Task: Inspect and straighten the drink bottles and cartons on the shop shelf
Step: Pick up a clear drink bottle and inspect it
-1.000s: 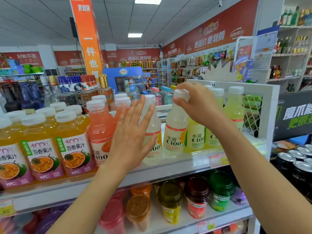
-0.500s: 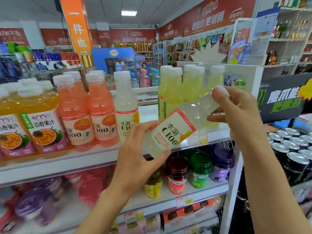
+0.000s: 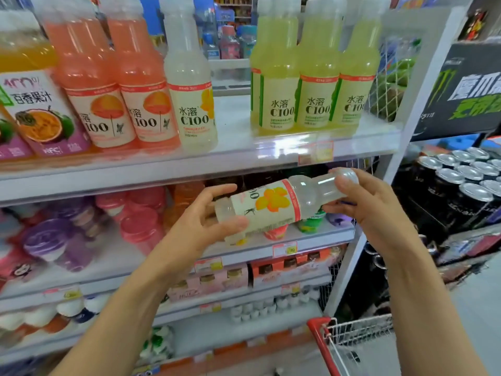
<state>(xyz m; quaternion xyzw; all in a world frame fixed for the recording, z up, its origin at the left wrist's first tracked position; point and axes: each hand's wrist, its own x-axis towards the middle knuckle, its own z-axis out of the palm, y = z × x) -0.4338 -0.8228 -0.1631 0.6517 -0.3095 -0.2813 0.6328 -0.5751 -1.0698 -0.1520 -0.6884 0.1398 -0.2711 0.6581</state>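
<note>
A pale lemon C100 bottle (image 3: 273,204) lies almost level in front of the shelf, cap to the right. My left hand (image 3: 206,221) grips its base end with thumb under and fingers over. My right hand (image 3: 363,202) holds the neck and cap end. On the top shelf (image 3: 233,156) a gap shows between one upright pale C100 bottle (image 3: 191,104) and three yellow-green C100 bottles (image 3: 314,85). Two pink C100 bottles (image 3: 119,85) and passion-fruit juice bottles (image 3: 35,104) stand to the left.
Lower shelves hold round-lidded jars (image 3: 141,223), small cartons (image 3: 287,267) and small bottles. A white shelf post (image 3: 387,169) bounds the right side. Black energy-drink cans (image 3: 466,180) are stacked at the right. A red-handled trolley (image 3: 339,340) stands below right.
Both hands have lowered the pale C100 bottle from the top shelf to the level of the second shelf and tipped it nearly flat. The view has dropped downward.
</note>
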